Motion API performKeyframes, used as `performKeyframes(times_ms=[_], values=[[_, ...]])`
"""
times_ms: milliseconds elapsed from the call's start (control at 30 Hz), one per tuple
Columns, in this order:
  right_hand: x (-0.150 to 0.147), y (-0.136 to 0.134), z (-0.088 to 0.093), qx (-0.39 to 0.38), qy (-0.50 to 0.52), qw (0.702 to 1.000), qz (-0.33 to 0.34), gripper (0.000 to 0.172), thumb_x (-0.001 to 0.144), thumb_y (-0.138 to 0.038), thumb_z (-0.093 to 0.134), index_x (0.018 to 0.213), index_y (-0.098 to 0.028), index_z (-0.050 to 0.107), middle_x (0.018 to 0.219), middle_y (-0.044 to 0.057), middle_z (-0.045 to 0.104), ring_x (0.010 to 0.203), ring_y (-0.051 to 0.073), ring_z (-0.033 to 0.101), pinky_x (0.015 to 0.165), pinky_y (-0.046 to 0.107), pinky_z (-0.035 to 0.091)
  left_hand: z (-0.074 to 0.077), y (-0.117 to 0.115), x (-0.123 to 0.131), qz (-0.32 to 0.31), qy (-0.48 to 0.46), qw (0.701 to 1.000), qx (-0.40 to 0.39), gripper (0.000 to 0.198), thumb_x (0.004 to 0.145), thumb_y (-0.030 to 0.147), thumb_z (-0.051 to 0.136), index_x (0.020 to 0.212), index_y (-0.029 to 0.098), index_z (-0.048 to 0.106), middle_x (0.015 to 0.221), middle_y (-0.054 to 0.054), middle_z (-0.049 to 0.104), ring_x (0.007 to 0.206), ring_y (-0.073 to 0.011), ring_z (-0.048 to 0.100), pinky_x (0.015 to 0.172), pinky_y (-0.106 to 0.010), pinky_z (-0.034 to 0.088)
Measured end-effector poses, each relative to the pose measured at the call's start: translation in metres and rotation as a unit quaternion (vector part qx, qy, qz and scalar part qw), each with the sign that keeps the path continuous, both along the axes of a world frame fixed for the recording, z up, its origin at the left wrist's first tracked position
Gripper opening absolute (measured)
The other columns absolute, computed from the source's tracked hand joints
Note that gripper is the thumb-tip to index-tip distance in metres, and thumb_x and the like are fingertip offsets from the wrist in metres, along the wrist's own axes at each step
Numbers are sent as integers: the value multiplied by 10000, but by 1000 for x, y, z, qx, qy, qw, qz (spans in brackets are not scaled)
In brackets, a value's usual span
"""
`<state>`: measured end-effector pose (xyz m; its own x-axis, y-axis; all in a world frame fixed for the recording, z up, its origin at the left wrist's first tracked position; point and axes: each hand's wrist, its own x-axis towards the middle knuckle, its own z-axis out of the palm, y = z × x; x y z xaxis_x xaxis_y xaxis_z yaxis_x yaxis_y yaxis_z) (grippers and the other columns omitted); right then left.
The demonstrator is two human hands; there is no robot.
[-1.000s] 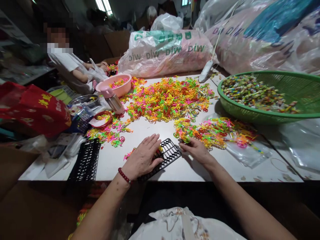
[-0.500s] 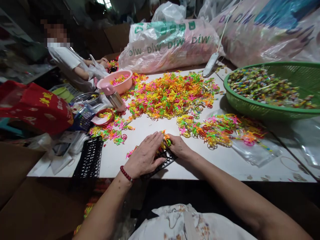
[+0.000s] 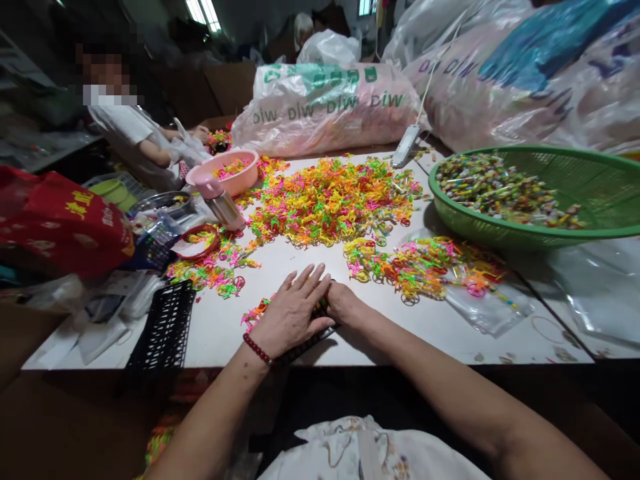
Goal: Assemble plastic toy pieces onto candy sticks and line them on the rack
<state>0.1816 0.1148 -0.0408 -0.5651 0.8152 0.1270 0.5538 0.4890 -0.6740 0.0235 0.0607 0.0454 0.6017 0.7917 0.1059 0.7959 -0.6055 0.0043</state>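
My left hand (image 3: 290, 310), with a dark red bead bracelet at the wrist, lies flat with its fingers stretched out over a black plastic grid tray (image 3: 306, 341). The hand covers most of the tray. At the tray's far right end, my right hand (image 3: 344, 303) is closed with curled fingers around the edge. Whether it also holds a small piece is hidden. Small bright plastic pieces (image 3: 256, 315) lie just left of my left hand. A large heap of such colourful plastic pieces (image 3: 325, 203) spreads beyond both hands.
A green basket (image 3: 500, 230) of wrapped sticks stands right, a smaller pile (image 3: 420, 267) before it. To the left are black grid trays (image 3: 167, 320), a steel bottle (image 3: 225, 210), a pink basin (image 3: 250, 175) and a red bag (image 3: 65, 220). Another person (image 3: 130, 133) works far left.
The orange, yellow and green pieces seen at my right fingers are now out of sight. My left fingers have spread apart. The camera view has tilted up slightly and shifted right.
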Motion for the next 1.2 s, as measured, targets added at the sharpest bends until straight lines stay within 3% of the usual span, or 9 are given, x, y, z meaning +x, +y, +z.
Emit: performKeyframes(times_ms=[167, 267, 367, 500, 633, 800, 933, 1067, 1200], values=[[19, 4, 13, 13, 10, 1000, -16, 231, 826, -93, 502, 970, -157, 671, 914, 60, 717, 801, 168, 623, 735, 246, 461, -4, 2, 2, 5, 24, 1000, 9, 734, 896, 551, 512, 1483, 167, 296, 1587, -104, 262, 1482, -274, 176, 1187, -470, 213], [48, 23, 35, 88, -8, 989, -123, 174, 896, -215, 521, 1001, -160, 648, 989, 84, 692, 894, 183, 607, 803, 270, 445, -4, 1, 0, 1, 24, 1000, 11, 737, 886, 542, 532, 1478, 167, 304, 1592, -101, 251, 1481, -268, 179, 1189, -462, 208], [73, 52, 55, 108, -140, 955, -238, 231, 902, -342, 555, 1016, -156, 630, 1015, 121, 674, 952, 231, 594, 807, 306, 424, -3, 0, 0, 0, 20, 1000, 5, 717, 884, 550, 531, 1461, 172, 335, 1590, -97, 258, 1479, -266, 187, 1186, -460, 213], [82, 75, 65, 51, -243, 938, -242, 173, 832, -243, 617, 970, -142, 645, 918, 136, 691, 851, 252, 628, 694, 298, 400, -2, 0, 0, 7, 10, 1000, -2, 722, 879, 570, 526, 1457, 178, 345, 1592, -96, 253, 1477, -262, 199, 1183, -458, 221], [80, 67, 67, 61, -239, 937, -246, 169, 858, -172, 551, 1000, -119, 627, 894, 152, 689, 803, 245, 634, 660, 293, 376, 0, 0, -1, 4, 0, 1000, -14, 714, 877, 590, 515, 1449, 193, 361, 1584, -85, 275, 1470, -256, 227, 1177, -448, 242], [80, 37, 62, 89, -190, 950, -231, 131, 914, -227, 514, 945, -157, 620, 893, 104, 676, 820, 207, 610, 714, 278, 397, 3, -2, -2, 3, -4, 1000, -30, 757, 871, 577, 532, 1484, 201, 296, 1597, -84, 235, 1471, -260, 225, 1170, -450, 258], [72, 16, 45, 90, -51, 978, -181, 96, 877, -191, 544, 878, -175, 639, 905, 74, 674, 875, 185, 599, 797, 271, 423, 0, -4, -3, 7, -18, 999, -29, 845, 880, 588, 511, 1528, 171, 166, 1607, -118, 175, 1480, -247, 194, 1184, -439, 230], [56, 5, 28, -25, 115, 979, -167, 86, 827, -243, 573, 825, -185, 637, 751, 16, 650, 703, 156, 576, 672, 259, 436, -2, -3, -3, 11, -41, 999, -24, 920, 878, 604, 502, 1540, 138, 66, 1604, -159, 155, 1486, -236, 174, 1191, -419, 215], [39, 0, 22, -131, 183, 962, -151, 135, 791, -317, 591, 778, -185, 616, 647, -21, 605, 600, 132, 535, 592, 240, 431, 0, -2, -2, 21, -44, 998, -33, 947, 867, 619, 506, 1539, 135, 48, 1597, -176, 169, 1479, -255, 196, 1186, -429, 222]])
